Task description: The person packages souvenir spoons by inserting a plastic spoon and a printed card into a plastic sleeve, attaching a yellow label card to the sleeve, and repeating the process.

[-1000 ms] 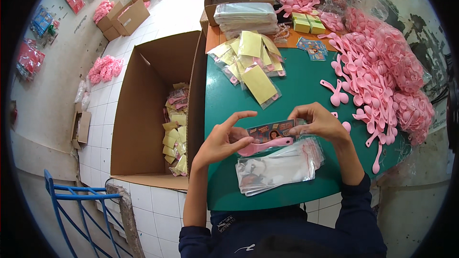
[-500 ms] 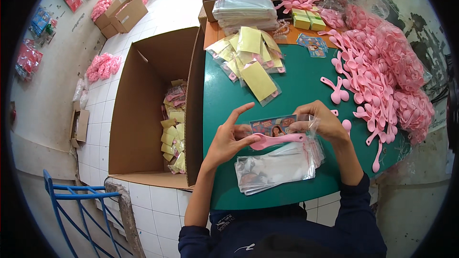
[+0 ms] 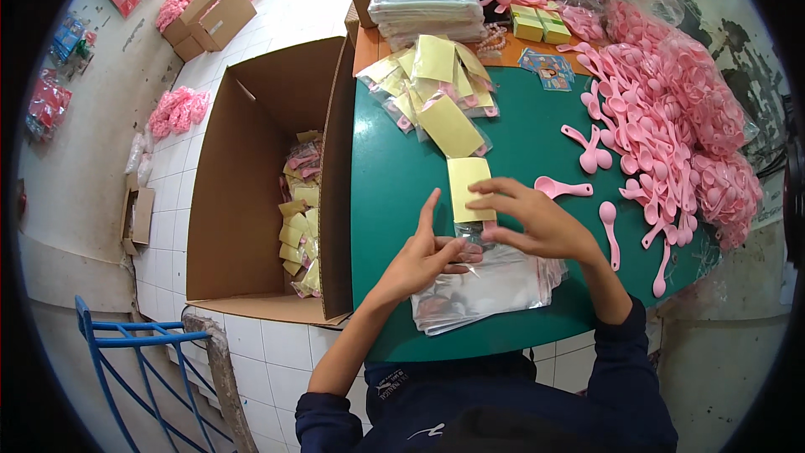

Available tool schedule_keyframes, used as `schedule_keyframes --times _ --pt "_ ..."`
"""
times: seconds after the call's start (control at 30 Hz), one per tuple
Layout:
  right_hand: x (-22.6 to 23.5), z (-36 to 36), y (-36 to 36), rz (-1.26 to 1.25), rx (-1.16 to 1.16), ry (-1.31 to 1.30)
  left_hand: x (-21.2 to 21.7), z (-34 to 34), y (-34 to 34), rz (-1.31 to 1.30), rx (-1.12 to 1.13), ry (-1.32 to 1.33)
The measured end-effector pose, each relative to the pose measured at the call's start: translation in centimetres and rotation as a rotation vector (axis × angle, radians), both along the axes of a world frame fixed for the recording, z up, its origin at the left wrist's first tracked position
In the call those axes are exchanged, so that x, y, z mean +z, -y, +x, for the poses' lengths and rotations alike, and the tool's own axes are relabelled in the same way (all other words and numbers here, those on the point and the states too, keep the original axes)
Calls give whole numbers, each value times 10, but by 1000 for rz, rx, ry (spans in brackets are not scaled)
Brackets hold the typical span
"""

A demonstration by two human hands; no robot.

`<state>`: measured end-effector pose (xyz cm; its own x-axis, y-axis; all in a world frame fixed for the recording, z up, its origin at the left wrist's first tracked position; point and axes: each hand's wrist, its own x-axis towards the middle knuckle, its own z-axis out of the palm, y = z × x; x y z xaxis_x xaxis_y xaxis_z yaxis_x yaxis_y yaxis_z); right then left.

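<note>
A clear plastic packet with a pale yellow card (image 3: 470,184) stretches away from me, a bit of pink showing at its lower right. My left hand (image 3: 428,260) pinches the packet's near end between thumb and fingers, its index finger pointing up. Over the packet's right side is my right hand (image 3: 541,222), its fingers apart and their tips at the card; whether they press on it I cannot tell. Beneath the hands lies a stack of clear plastic bags (image 3: 495,289). A pink spoon (image 3: 562,188) lies just beyond the right hand.
Finished-looking packets (image 3: 444,109) pile up at the back of the green table (image 3: 381,201). Loose pink spoons (image 3: 654,134) heap at the right. Printed cards (image 3: 549,71) and yellow card stacks (image 3: 541,25) sit behind. A large cardboard box (image 3: 251,168) with packets stands left.
The packet has turned so its yellow card faces up and it points away from me. My right hand has loosened from its end. More spoons on the table are uncovered.
</note>
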<state>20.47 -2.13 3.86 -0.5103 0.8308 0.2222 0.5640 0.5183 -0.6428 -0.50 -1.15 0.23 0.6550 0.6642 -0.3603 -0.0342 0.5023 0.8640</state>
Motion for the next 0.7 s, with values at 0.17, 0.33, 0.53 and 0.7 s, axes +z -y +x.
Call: schedule_keyframes --times 0.17,0.33,0.53,0.7 --pt "-4 -6 5 -152 27 -21 3 -6 3 98 -96 -60" --pt "6 -16 18 -111 141 100 3 -8 9 86 -69 -37" --pt "-1 -25 21 8 123 209 13 -14 10 71 -60 -89" --pt "-1 -39 31 237 60 347 12 -15 9 -12 -18 -43"
